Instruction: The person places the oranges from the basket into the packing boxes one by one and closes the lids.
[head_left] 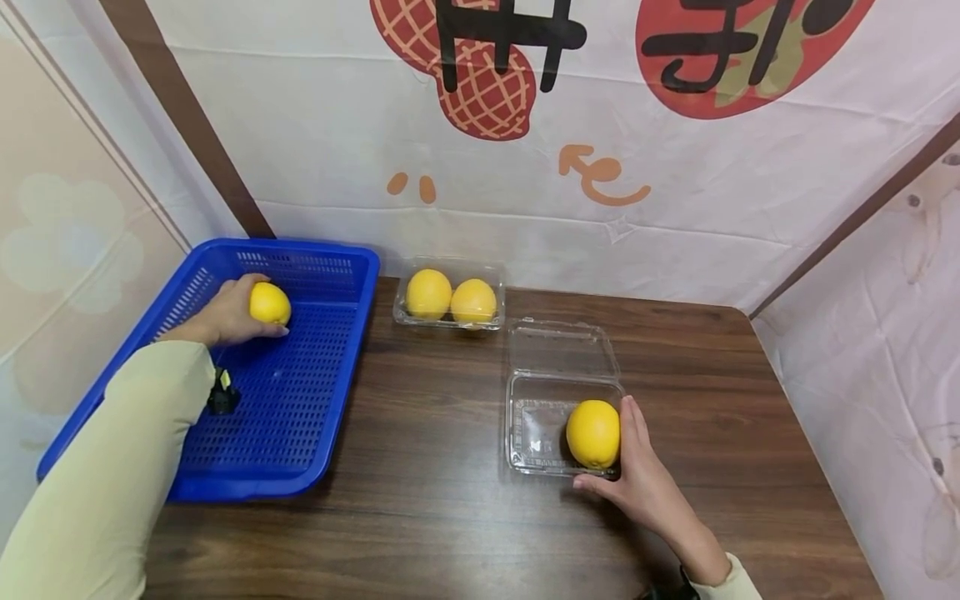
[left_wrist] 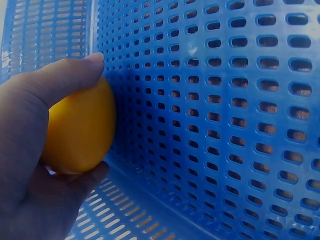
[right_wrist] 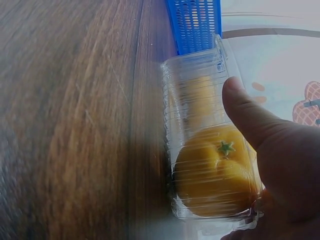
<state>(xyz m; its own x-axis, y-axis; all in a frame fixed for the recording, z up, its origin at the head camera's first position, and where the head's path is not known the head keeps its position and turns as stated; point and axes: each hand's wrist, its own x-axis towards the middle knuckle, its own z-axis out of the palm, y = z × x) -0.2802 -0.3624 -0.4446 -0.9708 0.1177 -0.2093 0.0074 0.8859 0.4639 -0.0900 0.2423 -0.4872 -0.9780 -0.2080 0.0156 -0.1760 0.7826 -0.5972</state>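
Inside the blue basket [head_left: 318, 400], my left hand [head_left: 231, 315] grips a yellow orange [head_left: 270, 304]. In the left wrist view, its thumb and fingers wrap round the orange [left_wrist: 82, 132] beside the perforated plastic. On the table, my right hand [head_left: 647, 479] holds a clear plastic container [head_left: 534, 437] by its front right corner, thumb at the front and fingers along the right side. The container's lid [head_left: 562, 350] lies folded back. One orange [head_left: 593, 433] sits in its right half. The right wrist view shows this orange's green star-shaped stem end [right_wrist: 226, 147] through the clear wall.
Behind, against the fabric backdrop [head_left: 322, 142], stands another clear container [head_left: 483, 271] with two oranges [head_left: 428, 294] in it. A black device [head_left: 222, 393] shows by my left sleeve, over the basket. The wooden table [head_left: 420, 517] meets fabric walls at the back and right.
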